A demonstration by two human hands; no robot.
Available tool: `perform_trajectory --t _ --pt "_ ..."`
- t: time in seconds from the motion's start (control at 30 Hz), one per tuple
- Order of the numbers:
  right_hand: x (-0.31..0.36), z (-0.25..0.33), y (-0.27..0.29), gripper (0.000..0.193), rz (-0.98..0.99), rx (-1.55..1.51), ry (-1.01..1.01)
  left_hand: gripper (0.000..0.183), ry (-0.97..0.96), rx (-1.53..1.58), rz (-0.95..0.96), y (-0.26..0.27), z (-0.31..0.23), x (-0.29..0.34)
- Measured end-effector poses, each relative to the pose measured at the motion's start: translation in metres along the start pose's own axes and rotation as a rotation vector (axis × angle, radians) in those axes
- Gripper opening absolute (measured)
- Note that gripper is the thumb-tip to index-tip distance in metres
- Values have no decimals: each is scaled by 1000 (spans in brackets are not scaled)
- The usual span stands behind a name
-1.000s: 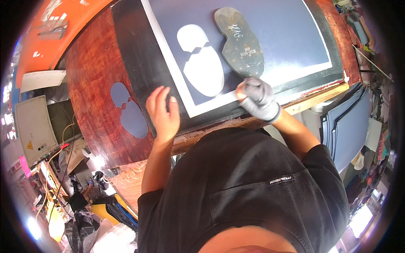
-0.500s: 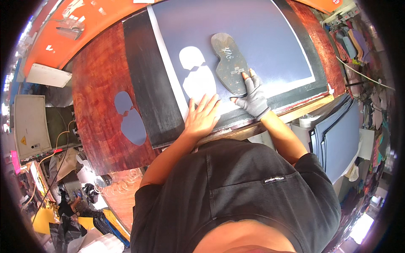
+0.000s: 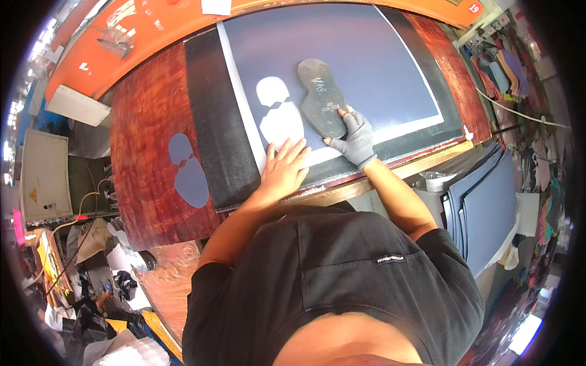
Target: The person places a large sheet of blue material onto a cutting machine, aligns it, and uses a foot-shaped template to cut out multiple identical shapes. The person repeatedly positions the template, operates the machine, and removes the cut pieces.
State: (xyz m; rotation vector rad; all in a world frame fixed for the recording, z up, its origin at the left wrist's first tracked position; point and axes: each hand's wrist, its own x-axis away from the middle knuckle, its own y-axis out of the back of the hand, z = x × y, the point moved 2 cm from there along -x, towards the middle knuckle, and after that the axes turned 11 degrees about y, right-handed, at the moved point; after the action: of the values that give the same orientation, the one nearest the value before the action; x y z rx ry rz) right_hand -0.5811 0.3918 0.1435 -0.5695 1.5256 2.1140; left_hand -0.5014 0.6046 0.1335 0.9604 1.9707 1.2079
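A dark, sole-shaped cutting die [image 3: 322, 97] with light markings lies on a large blue-grey sheet [image 3: 378, 67]. My right hand [image 3: 354, 140], in a grey glove with bare fingertips, grips the die's near end, with the thumb at the near edge and a finger at the right side. Left of the die, two white shapes [image 3: 282, 124] form a sole outline split by a jagged gap; they look like holes in the sheet. Bare and flat, my left hand [image 3: 284, 168] presses at their near end, its fingers spread.
Two matching blue-grey cut pieces [image 3: 191, 183] lie on the reddish-brown table [image 3: 146, 134] at left. A black board [image 3: 210, 116] sits under the sheet. Across the far side runs an orange machine beam [image 3: 79, 67]. More blue-grey sheets [image 3: 485, 204] lean at the right.
The view has shifted slightly, so everything on the table sits a little differently in the picture. Both hands and the die keep about the same places on the sheet.
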Motion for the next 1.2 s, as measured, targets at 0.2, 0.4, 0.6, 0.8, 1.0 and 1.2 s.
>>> perform_trajectory --t 0.2,0.4,0.6,0.8,1.0,1.2 --pt "6 -13 9 91 -23 -38 78 36 100 423 -220 27 31 -57" --pt "-7 -14 3 97 43 -6 142 38 250 585 -262 26 51 -181" --pt "-7 -12 5 94 45 -66 95 39 427 764 -44 1 62 -222" --pt "-9 -12 6 93 41 -105 100 37 371 1132 -27 3 73 -219" --pt "-9 -11 5 89 19 -66 115 37 374 1095 -53 4 69 -218" --pt "-8 -9 5 89 57 -65 103 41 394 1099 34 8 68 -218"
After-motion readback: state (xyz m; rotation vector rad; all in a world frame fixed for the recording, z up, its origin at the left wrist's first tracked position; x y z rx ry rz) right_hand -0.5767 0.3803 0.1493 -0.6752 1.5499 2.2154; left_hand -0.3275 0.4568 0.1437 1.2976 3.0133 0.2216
